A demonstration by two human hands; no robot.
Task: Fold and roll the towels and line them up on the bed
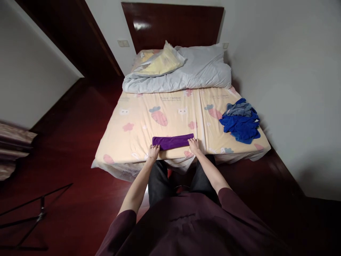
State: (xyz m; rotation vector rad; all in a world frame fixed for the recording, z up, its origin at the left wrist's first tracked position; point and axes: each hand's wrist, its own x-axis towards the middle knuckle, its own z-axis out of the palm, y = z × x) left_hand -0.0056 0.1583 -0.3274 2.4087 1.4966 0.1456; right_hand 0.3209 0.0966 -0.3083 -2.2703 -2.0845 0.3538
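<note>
A purple cloth, folded into a long narrow strip, lies across the near part of the bed. My left hand is closed on its left end, fingers over the near corner. At the right end, my right hand grips the other near corner between fingers and thumb. The strip looks fairly flat and runs sideways between both hands. To the right on the same patterned sheet is a loose heap of blue and grey-blue cloths, apart from my hands.
A grey quilt and a yellow piece of bedding lie by the dark headboard. A black metal stand is on the floor at lower left, below a curtain. A wall rises at the right.
</note>
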